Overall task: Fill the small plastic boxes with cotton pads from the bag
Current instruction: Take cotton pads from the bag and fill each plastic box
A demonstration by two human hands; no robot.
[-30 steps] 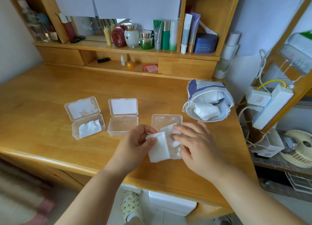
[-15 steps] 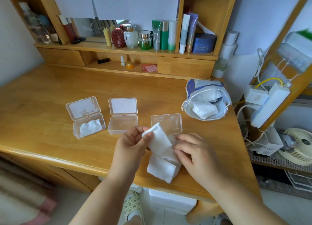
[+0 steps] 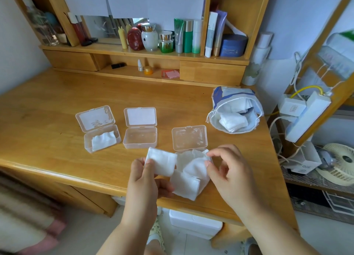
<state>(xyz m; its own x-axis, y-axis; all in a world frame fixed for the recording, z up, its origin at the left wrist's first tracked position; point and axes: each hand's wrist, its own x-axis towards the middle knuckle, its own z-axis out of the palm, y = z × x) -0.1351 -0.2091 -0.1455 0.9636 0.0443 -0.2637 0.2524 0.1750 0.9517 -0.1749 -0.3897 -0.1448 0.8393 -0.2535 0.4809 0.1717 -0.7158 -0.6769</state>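
Three small clear plastic boxes lie open on the wooden desk (image 3: 47,109). The left box (image 3: 101,138) holds cotton pads, the middle box (image 3: 140,138) looks bare, and the right box (image 3: 189,139) has pads bulging out of its base. My left hand (image 3: 145,180) pinches one square cotton pad (image 3: 162,163) just above the desk, left of the right box. My right hand (image 3: 228,170) pinches the top of the loose stack of pads (image 3: 188,180) at the right box. The open drawstring bag (image 3: 235,111) of pads lies at the back right.
A shelf unit at the back carries several cosmetic bottles and jars (image 3: 168,40). A power strip (image 3: 306,116) with cables and a small fan (image 3: 341,162) sit off the desk's right edge. The near desk edge runs just under my hands.
My left hand has pulled one pad off the stack and moved it left and up. My right hand has shifted up to the top of the remaining pads.
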